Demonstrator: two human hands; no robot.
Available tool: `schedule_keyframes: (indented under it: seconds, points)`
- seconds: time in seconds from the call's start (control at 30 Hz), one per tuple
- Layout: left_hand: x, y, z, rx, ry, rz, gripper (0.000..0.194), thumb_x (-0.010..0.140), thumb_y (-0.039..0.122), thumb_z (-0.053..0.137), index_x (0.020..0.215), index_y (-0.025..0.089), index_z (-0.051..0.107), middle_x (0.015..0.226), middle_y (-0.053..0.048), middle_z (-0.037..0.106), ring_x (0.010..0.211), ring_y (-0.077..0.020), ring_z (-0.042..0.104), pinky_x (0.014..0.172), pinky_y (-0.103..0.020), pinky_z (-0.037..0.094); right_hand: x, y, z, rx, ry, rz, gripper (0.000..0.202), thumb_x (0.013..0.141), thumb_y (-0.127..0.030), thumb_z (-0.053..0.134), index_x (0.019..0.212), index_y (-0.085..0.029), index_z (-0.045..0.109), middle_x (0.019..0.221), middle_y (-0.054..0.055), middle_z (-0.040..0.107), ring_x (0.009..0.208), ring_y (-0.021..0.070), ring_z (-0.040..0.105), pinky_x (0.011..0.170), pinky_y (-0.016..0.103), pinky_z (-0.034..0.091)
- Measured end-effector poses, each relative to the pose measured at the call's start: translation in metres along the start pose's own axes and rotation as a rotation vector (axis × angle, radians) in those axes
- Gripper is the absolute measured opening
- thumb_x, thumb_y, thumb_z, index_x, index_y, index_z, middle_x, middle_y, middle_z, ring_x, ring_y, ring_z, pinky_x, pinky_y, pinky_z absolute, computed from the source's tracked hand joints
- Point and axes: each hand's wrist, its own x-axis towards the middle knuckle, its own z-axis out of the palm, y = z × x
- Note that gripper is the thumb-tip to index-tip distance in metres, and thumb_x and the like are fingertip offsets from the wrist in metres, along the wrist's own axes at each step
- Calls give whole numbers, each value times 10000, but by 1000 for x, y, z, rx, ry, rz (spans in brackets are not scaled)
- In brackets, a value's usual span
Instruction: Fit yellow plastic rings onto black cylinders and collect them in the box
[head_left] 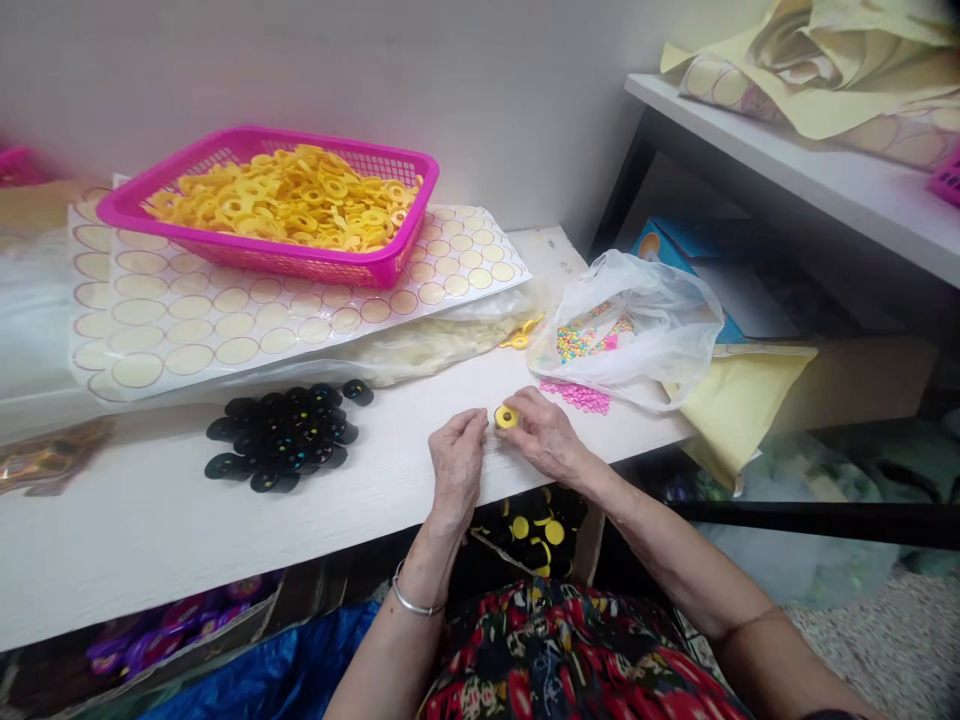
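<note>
Over the table's front edge, my right hand (545,432) pinches a small round piece (506,417), yellow on its face with a dark centre and a dark rim. Just left of it, my left hand (459,455) is closed with thumb and fingertips together; anything between them is too small to make out. To the left on the tabletop lies a pile of black round pieces (281,435) with small coloured dots. Beyond my right hand are loose pink beads (577,396) and a clear plastic bag (637,320) with multicoloured beads inside.
A pink basket (386,262) full of yellow rings (300,200) stands on sheets of round stickers (187,330). Below the table edge, a box holds black and yellow pieces (551,530). A shelf (787,165) rises at right, near yellow paper (739,410).
</note>
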Motion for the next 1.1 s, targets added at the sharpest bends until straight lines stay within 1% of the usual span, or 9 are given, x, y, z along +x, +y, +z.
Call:
schedule_keyframes:
  seconds: [0.1,0.23,0.33,0.47,0.63,0.73,0.83,0.93,1.1]
  points:
    - [8,-8,-1,50,-15,-10,228,671,331,654,776,130,683,522,45,512,479,-65,413,492,-205,342,7,0,-2,-133,-84,17,113,795,-264,578,866,-178,561,929,25,505,776,131,504,686,239,388]
    - [12,-12,2,119,-86,25,230,699,354,624,710,133,686,595,12,564,543,-88,474,544,-221,383,12,-2,-3,-225,-137,53,82,817,-256,541,823,-174,547,885,25,508,781,134,509,683,236,377]
    - [16,-14,5,199,-145,93,244,727,373,599,709,153,701,678,-14,620,640,-121,537,604,-234,413,12,-1,-2,-212,-151,69,87,830,-262,522,844,-182,555,867,21,512,782,135,513,690,234,376]
    - [19,-18,6,302,-187,173,253,755,391,578,742,179,716,720,-24,650,707,-145,571,658,-249,428,11,5,1,-127,-120,73,88,816,-243,533,867,-182,570,856,16,516,792,138,513,704,238,379]
    - [20,-20,7,355,-176,199,252,765,380,564,755,184,721,747,-34,668,732,-158,590,671,-258,437,13,9,0,51,-96,81,71,757,-218,587,804,-166,596,791,2,515,759,133,497,692,248,381]
    - [21,-20,7,353,-162,195,254,769,365,548,769,180,722,768,-38,675,752,-160,598,681,-259,442,13,11,1,252,-92,113,154,730,-246,615,856,-157,623,795,2,538,743,124,503,675,247,396]
    - [21,-19,7,350,-160,186,258,764,366,548,762,173,720,754,-38,672,729,-155,595,666,-254,443,13,14,6,506,-87,252,248,796,-334,521,922,-153,634,822,18,557,597,85,498,536,220,400]
    - [19,-18,9,348,-158,179,262,757,383,562,748,169,714,745,-33,662,695,-143,585,634,-243,436,14,17,13,674,-50,395,294,798,-378,480,865,-140,640,782,21,561,460,52,459,398,188,346]
    - [16,-15,13,323,-138,150,268,748,397,575,747,165,708,719,-28,649,673,-135,579,603,-233,428,18,17,18,799,10,526,250,738,-352,513,768,-131,625,549,-11,545,397,66,461,354,170,345]
